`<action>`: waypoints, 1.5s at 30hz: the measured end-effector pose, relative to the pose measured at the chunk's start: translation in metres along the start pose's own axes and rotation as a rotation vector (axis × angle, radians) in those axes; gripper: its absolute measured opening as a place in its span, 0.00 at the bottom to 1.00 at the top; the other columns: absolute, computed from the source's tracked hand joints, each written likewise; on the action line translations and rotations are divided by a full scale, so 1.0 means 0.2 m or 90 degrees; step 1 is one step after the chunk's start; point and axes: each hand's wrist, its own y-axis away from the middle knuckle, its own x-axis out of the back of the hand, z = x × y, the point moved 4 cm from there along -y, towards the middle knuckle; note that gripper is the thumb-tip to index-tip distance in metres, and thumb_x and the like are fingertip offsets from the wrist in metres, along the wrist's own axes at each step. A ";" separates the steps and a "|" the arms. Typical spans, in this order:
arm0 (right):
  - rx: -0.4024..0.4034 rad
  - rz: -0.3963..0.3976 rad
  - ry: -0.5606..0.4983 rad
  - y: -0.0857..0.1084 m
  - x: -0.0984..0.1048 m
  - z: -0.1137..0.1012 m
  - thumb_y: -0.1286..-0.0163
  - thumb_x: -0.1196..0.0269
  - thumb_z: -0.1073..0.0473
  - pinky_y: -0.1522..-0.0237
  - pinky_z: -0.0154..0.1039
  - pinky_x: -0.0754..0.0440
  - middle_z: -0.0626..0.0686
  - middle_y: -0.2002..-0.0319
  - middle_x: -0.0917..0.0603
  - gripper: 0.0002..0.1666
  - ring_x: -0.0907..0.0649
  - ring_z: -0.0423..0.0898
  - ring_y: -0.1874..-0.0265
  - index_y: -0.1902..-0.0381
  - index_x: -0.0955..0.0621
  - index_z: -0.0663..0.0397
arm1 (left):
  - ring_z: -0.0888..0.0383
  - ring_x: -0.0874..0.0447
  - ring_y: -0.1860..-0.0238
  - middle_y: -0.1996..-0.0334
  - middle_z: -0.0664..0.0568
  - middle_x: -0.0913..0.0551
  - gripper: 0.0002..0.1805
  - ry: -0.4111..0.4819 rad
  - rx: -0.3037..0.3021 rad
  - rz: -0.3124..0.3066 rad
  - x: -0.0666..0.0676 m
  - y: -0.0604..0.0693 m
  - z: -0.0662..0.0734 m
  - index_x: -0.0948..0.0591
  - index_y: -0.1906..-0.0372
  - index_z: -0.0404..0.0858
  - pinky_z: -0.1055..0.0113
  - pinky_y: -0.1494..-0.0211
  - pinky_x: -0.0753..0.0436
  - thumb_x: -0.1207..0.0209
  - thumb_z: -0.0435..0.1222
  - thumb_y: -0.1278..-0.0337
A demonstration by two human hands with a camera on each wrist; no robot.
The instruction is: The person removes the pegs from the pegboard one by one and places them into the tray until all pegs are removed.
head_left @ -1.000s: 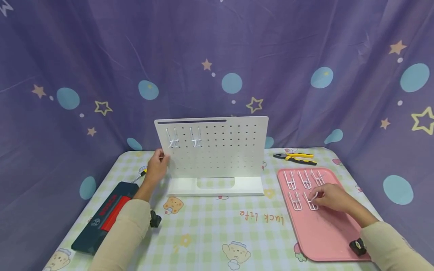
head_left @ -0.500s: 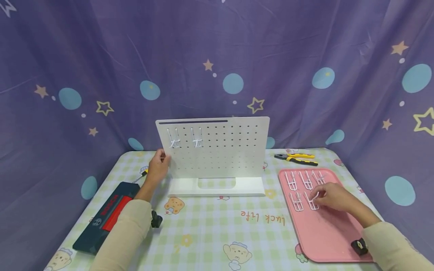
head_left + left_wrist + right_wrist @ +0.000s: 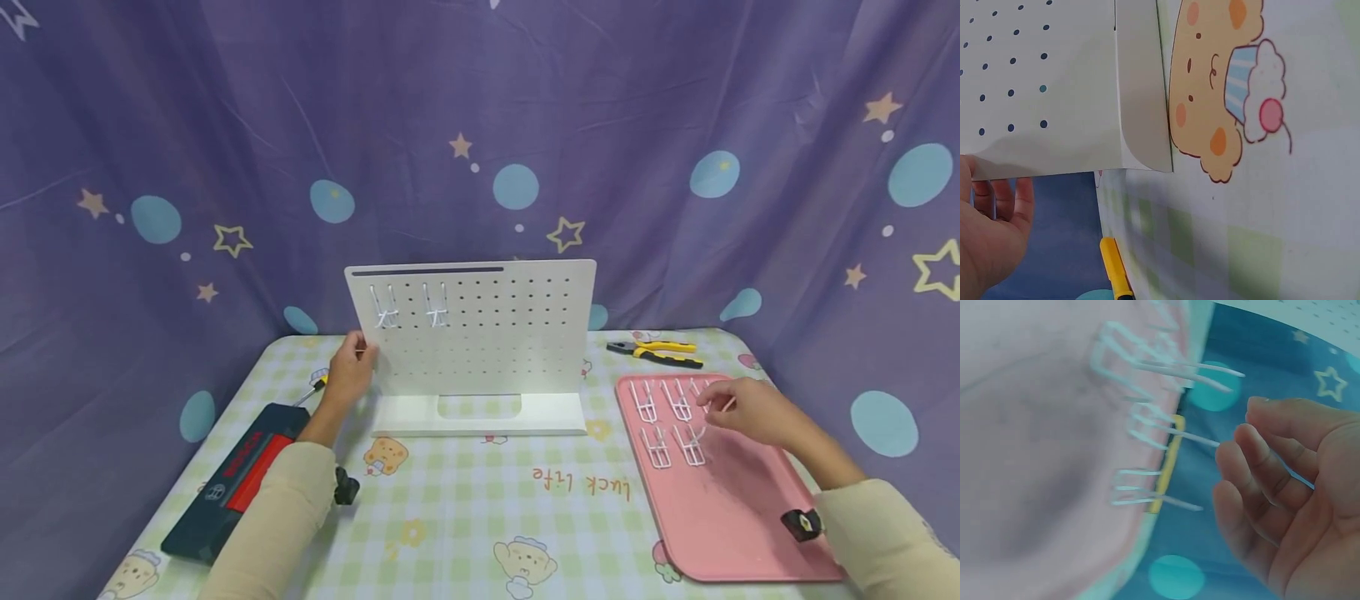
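Note:
A white pegboard (image 3: pixel 480 358) stands upright on its base at the middle of the table. Two white wire hooks hang at its upper left, a left one (image 3: pixel 386 317) and a right one (image 3: pixel 437 317). My left hand (image 3: pixel 349 368) grips the board's left edge; in the left wrist view its fingers (image 3: pixel 1022 203) reach behind the panel. Over the pink tray (image 3: pixel 750 533), my right hand (image 3: pixel 761 410) hovers with loosely bent fingers and nothing between them. Several wire hooks lie on the tray in two rows, the nearest one (image 3: pixel 690 446) just left of the hand, which partly covers another.
Yellow-and-black pliers (image 3: pixel 656 352) lie behind the tray. At the left is a dark Bosch case (image 3: pixel 225 492) with a red panel, and a yellow-handled screwdriver (image 3: pixel 318 383) lies beyond it. A purple curtain (image 3: pixel 420 100) hangs behind the table.
My right hand has let go of the near-row hook, which stays on the tray, and has risen slightly back and to the right. The left hand keeps its place on the board.

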 end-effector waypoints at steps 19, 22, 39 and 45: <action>0.039 0.085 0.013 -0.20 0.17 -0.30 0.32 0.34 0.59 0.62 0.44 0.17 0.48 0.65 0.10 0.08 0.14 0.45 0.66 0.56 0.12 0.51 | 0.42 0.26 0.37 0.37 0.39 0.25 0.20 0.002 0.008 0.005 0.00 0.00 0.00 0.32 0.35 0.38 0.45 0.33 0.22 0.58 0.45 0.21; 0.048 0.087 0.010 -0.24 0.16 -0.37 0.30 0.35 0.58 0.61 0.47 0.16 0.50 0.64 0.10 0.09 0.13 0.47 0.65 0.56 0.12 0.51 | 0.42 0.26 0.37 0.37 0.39 0.25 0.20 0.003 0.010 0.007 0.00 0.00 0.00 0.32 0.36 0.38 0.45 0.33 0.23 0.57 0.45 0.21; 0.128 0.170 -0.021 -0.56 0.05 -0.83 0.31 0.35 0.58 0.63 0.47 0.17 0.52 0.64 0.10 0.10 0.14 0.47 0.68 0.55 0.11 0.54 | 0.43 0.26 0.39 0.38 0.39 0.25 0.21 -0.002 0.005 0.012 0.00 0.00 0.00 0.32 0.35 0.38 0.47 0.34 0.21 0.58 0.45 0.21; 0.166 0.205 -0.036 -0.68 0.00 -0.99 0.31 0.35 0.58 0.63 0.45 0.16 0.52 0.64 0.10 0.10 0.14 0.47 0.69 0.55 0.11 0.53 | 0.42 0.26 0.38 0.38 0.38 0.25 0.20 0.000 0.001 0.012 0.00 -0.01 0.00 0.32 0.35 0.38 0.46 0.34 0.22 0.57 0.44 0.21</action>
